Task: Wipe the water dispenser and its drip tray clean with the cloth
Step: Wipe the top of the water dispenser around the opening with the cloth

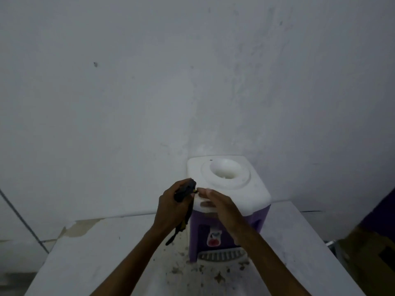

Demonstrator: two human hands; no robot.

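The water dispenser (229,199) stands at about 5 o'clock from the middle of the head view, pushed back toward the wall. Its top is a white, rounded cap with a round, sunken bottle well; below that the body is purple, with a red and white sticker on the front panel. The drip tray (222,255) juts out at the foot, at 6 o'clock from the cap, a pale slotted grille.

The cloth (184,192) is dark with a yellow edge. The left hand (171,208) grips it bunched in curled fingers at 9 o'clock from the cap's front corner, and a loose tail hangs down past the wrist. The right hand (218,202) hovers over the cap's front edge, fingers straight and relaxed, grasping nothing; their tips lie just beside the cloth's yellow edge.

The dispenser stands on a pale countertop (106,248), speckled with dark grime around the tray and stained brown at 9 o'clock. Behind rises a dull white wall (149,82), scuffed grey. A brown cardboard box (367,253) sits at 3 o'clock.
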